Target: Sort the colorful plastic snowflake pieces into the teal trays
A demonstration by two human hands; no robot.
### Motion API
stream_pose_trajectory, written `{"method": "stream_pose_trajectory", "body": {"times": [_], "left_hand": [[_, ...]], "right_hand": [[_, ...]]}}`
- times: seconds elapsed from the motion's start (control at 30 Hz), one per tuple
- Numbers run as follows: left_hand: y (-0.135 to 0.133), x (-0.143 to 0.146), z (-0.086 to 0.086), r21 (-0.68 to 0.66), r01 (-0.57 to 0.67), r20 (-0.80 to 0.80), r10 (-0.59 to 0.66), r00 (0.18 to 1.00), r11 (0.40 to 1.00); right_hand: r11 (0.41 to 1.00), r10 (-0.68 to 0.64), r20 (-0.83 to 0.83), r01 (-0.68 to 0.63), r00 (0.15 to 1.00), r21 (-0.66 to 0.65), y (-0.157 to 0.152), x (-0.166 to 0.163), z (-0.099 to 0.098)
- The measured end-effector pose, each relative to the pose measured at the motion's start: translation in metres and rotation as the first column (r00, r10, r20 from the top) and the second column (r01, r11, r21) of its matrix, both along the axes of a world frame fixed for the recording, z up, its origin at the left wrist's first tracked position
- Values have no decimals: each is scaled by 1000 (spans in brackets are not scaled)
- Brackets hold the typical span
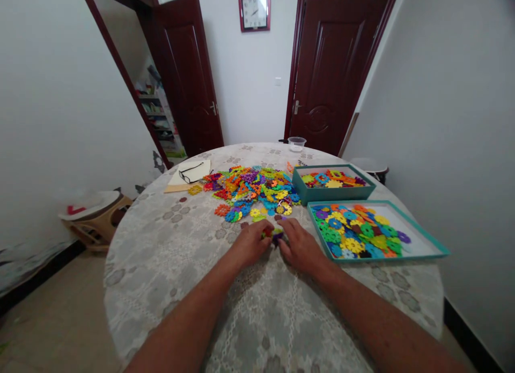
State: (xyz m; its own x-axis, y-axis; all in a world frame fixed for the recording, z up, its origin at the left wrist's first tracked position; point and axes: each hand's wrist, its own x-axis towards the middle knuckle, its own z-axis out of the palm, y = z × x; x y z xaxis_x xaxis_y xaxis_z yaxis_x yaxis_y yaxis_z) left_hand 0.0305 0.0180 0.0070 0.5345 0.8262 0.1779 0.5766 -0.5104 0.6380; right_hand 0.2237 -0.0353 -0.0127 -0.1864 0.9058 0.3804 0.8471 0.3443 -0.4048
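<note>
My left hand (pixel 253 242) and my right hand (pixel 301 247) meet over the near middle of the table. Between their fingertips are small interlocking plastic flower discs (pixel 277 234), with red, yellow-green and purple showing. Fingers cover part of these discs, so how they join cannot be made out. Both hands are closed in a pinch. Just beyond them spreads a heap of loose flower discs (pixel 251 188) in many colours. To the right of my right hand lies a shallow teal-edged tray (pixel 426 248) with more discs inside.
Behind the tray stands a teal box (pixel 336 195) holding toothed pieces. Eyeglasses (pixel 189 174) rest on papers (pixel 177 186) at the left. A clear plastic bowl (pixel 296 143) is at the far edge of the round table (pixel 161 276), which has a patterned cloth.
</note>
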Motion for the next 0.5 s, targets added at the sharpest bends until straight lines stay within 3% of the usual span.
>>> {"method": "stream_pose_trajectory", "body": {"times": [0.2,0.37,0.5], "left_hand": [[8,-7,-7,-163,-38,175,67,982,986],[6,-8,-4,-159,57,145,-33,989,986],[6,-12,-2,-175,10,115,10,993,984]], "right_hand": [[994,82,-23,-83,996,-74,8,9,-7],[983,170,-90,-175,981,-54,9,12,-4],[972,211,-110,-220,971,-76,10,11,-1]]}}
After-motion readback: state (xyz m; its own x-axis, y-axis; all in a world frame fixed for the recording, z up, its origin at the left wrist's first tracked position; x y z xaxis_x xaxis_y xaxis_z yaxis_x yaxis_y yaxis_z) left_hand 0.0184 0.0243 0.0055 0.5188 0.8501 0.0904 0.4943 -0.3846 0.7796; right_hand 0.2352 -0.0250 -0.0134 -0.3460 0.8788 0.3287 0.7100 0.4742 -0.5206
